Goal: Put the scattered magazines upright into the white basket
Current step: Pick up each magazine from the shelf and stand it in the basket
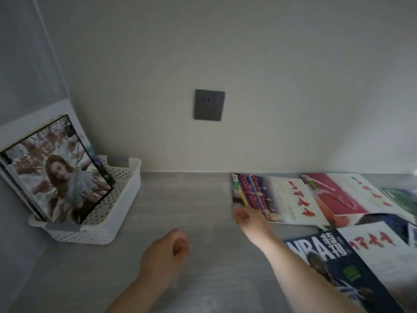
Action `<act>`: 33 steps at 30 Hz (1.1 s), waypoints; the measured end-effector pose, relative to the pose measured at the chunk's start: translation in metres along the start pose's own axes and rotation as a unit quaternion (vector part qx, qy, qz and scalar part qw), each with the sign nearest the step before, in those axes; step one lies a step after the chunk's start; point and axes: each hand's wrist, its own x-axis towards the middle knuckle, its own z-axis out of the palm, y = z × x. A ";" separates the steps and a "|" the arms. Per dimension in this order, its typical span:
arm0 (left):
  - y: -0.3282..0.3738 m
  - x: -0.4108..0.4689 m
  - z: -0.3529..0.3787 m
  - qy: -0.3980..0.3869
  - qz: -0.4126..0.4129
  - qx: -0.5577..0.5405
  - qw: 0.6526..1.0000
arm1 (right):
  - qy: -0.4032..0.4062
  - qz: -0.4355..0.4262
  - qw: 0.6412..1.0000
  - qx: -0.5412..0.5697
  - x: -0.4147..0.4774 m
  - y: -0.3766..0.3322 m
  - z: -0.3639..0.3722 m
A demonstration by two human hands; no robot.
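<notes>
**Left hand idle, right hand at the next magazine: more lie flat than stand in the basket**

Left hand point(165, 251) hovers over the grey table point(191, 199), its fingers loosely curled and holding nothing. My right hand point(246, 216) is at the near corner of the purple-and-white magazine point(273, 197). It is blurred, so I cannot tell if the fingers pinch the cover or only touch it.

What is done: a few magazines stand in the white basket point(123, 179) at the far left, with the portrait-cover magazine point(61, 177) in front. They lean back and are not fully upright.

What is left: at least five lie flat and overlapping on the right. These are the purple-and-white magazine, the pink magazine point(338, 195), the NBA magazine point(327, 251), the red-lettered white magazine point(379, 249) and the green magazine point(401, 196). I judge the task less than half finished.
</notes>
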 end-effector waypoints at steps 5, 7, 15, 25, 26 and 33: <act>0.044 -0.021 0.070 -0.051 0.058 0.036 0.996 | 0.021 0.068 0.992 -0.100 -0.044 0.098 -0.078; 0.061 -0.027 0.094 -0.096 0.086 0.062 0.990 | 0.058 0.099 0.984 -0.135 -0.058 0.130 -0.107; 0.101 -0.043 0.166 -0.235 0.110 0.242 0.935 | 0.036 0.208 0.957 -0.199 -0.087 0.203 -0.160; 0.118 -0.055 0.194 -0.221 0.074 0.259 0.937 | 0.024 0.263 0.963 0.049 -0.072 0.205 -0.185; 0.118 -0.056 0.196 -0.218 0.067 0.244 0.943 | 0.001 0.261 0.964 0.052 -0.073 0.204 -0.187; 0.116 -0.054 0.196 -0.175 0.039 0.175 0.968 | 0.023 0.151 0.982 0.112 -0.081 0.192 -0.187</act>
